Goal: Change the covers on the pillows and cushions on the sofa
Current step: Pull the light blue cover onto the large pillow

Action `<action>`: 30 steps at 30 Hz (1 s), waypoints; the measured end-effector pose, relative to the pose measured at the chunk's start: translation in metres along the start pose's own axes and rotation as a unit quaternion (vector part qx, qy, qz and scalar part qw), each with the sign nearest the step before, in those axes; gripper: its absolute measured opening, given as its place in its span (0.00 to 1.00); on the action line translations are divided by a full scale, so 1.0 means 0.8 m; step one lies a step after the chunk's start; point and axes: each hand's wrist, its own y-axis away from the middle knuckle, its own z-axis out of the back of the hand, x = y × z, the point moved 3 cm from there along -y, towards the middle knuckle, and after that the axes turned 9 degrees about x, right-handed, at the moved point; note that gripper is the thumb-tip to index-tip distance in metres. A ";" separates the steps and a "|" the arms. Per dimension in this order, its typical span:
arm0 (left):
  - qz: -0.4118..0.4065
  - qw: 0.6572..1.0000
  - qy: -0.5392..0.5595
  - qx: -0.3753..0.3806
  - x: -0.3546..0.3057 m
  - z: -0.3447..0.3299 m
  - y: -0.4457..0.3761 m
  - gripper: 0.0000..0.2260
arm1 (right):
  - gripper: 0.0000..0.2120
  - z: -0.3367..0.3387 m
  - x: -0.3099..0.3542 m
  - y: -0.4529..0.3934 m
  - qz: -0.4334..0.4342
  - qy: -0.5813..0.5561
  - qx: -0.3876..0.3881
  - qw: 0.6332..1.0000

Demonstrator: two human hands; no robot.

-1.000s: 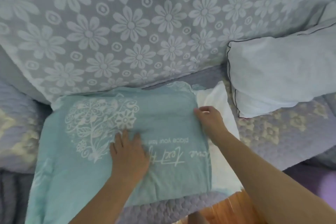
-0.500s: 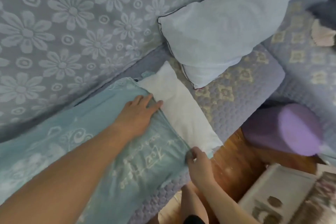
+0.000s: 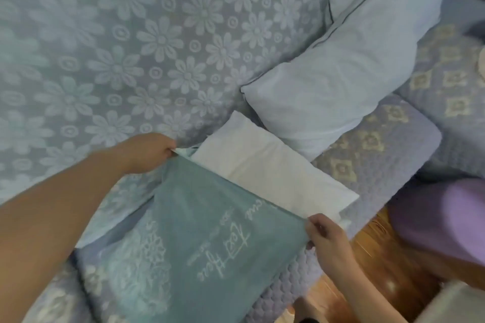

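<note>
A teal pillow cover (image 3: 199,231) with white script and a floral print lies on the sofa seat, with a white pillow insert (image 3: 265,173) sticking out of its open end. My left hand (image 3: 147,152) pinches the far corner of the cover's opening. My right hand (image 3: 325,236) pinches the near corner of the same opening, at the seat's front edge. The cover's mouth is stretched straight between both hands.
A pale blue pillow (image 3: 341,71) with dark piping leans against the flower-patterned sofa back (image 3: 118,47) just beyond the insert. Quilted lilac seat cushions (image 3: 388,144) run to the right. A purple bolster (image 3: 443,220) lies over the wooden floor (image 3: 367,238) at right.
My left hand has shifted from lying flat on the cover to pinching its far corner. The cover's opening is now pulled taut between both hands. The view has swung right.
</note>
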 end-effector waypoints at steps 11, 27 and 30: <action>0.113 0.878 0.318 -0.340 0.033 0.091 0.401 0.12 | 0.11 0.084 0.474 0.089 0.407 0.147 0.044 0.901; 0.114 0.681 0.302 -0.657 -0.018 0.089 0.535 0.16 | 0.08 0.076 0.610 0.132 0.482 0.091 -0.031 0.871; 0.100 0.691 0.340 -0.630 -0.010 0.041 0.552 0.16 | 0.08 0.066 0.549 0.136 0.497 0.107 -0.029 0.861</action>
